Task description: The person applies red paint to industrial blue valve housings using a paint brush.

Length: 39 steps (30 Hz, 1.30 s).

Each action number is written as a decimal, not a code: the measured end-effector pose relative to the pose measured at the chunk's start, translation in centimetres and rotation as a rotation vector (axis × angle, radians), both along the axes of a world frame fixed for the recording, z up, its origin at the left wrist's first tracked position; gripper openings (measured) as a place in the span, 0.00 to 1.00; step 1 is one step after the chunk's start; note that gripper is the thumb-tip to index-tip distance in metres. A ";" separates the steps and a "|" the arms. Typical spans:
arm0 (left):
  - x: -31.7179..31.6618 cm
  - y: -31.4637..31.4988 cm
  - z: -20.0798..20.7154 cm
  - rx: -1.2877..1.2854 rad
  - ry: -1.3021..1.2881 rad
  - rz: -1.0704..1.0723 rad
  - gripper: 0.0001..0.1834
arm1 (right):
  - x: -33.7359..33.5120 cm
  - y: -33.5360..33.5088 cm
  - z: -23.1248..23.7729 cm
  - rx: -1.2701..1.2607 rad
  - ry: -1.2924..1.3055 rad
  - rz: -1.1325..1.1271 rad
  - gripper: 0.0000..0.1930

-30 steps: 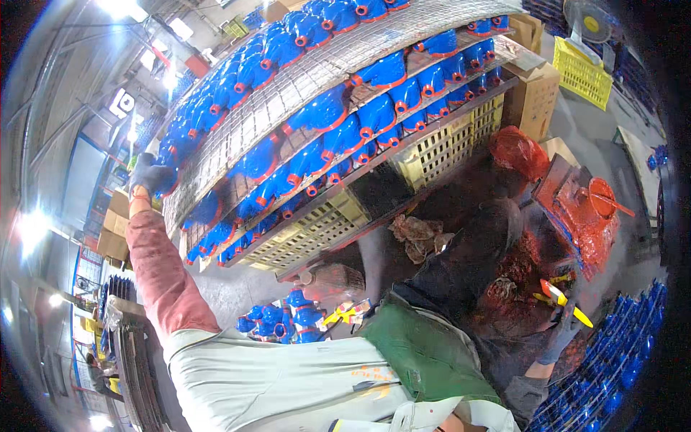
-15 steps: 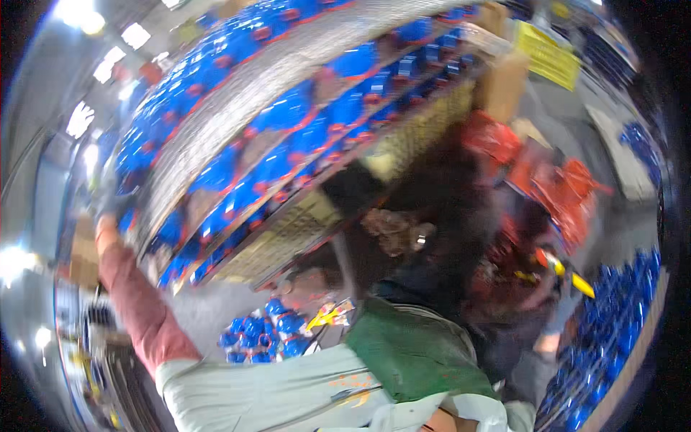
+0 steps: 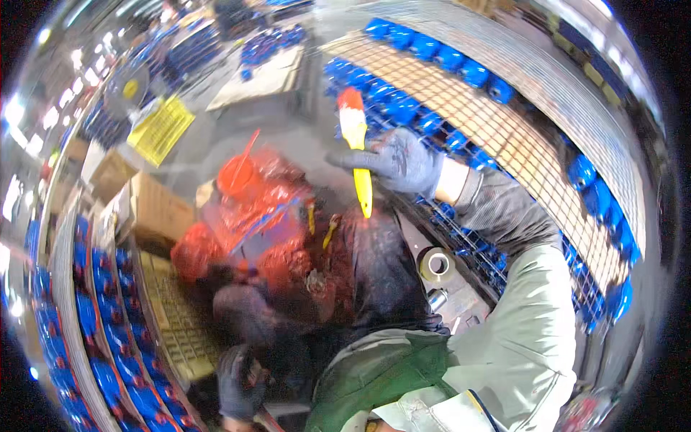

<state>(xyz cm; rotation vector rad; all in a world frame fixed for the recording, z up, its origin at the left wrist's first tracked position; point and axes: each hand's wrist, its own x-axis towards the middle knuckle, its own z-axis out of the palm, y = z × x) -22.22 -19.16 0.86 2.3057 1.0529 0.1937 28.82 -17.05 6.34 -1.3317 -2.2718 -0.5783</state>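
In my gloved right hand (image 3: 410, 162) is a paintbrush (image 3: 362, 162) with a yellow handle and red-coated bristles pointing away from me. My fingers wrap its handle, with the brush raised in front of the racks. My gloved left hand (image 3: 241, 381) hangs low at the near left, beside a cream slatted pallet (image 3: 173, 317); shadow and blur hide what its fingers do. Between the hands lies crumpled red-smeared plastic (image 3: 281, 245). On it stands a red paint pot (image 3: 237, 175) with a thin stick rising from it. Another yellow-handled tool (image 3: 331, 232) lies nearby.
Blue rounded parts (image 3: 475, 73) line wire-mesh shelves (image 3: 504, 129) at the right. More blue parts (image 3: 108, 324) stand in stacked layers at the left. Cardboard boxes (image 3: 162, 209) and a yellow sheet (image 3: 162, 129) are beyond. A tape roll (image 3: 437, 264) lies near my right side.
The view has swung to the right, away from the stacked blue parts. My right hand has risen with the paintbrush; my left hand has come down from the stack's far-left end.
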 end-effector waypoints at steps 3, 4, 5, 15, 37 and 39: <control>1.9 2.4 -6.8 0.443 0.037 -0.129 0.27 | 6.1 -2.9 2.5 0.090 -0.115 -0.122 0.28; 2.4 2.6 -8.5 0.497 0.016 -0.043 0.26 | 7.9 -3.7 3.3 0.069 -0.175 -0.212 0.26; 2.8 2.5 -9.9 0.550 0.000 0.058 0.25 | 9.5 -4.1 3.5 0.049 -0.231 -0.286 0.24; 8.4 3.3 -9.9 0.648 0.081 0.188 0.22 | 28.2 -13.8 -4.4 0.147 -0.023 -1.118 0.26; 10.4 4.1 -11.0 0.741 0.076 0.261 0.22 | 20.9 -9.2 -1.5 0.098 -0.301 -0.930 0.28; 12.4 5.1 -9.3 0.503 -0.211 0.149 0.22 | 15.4 -9.0 2.5 0.235 -0.073 -0.811 0.26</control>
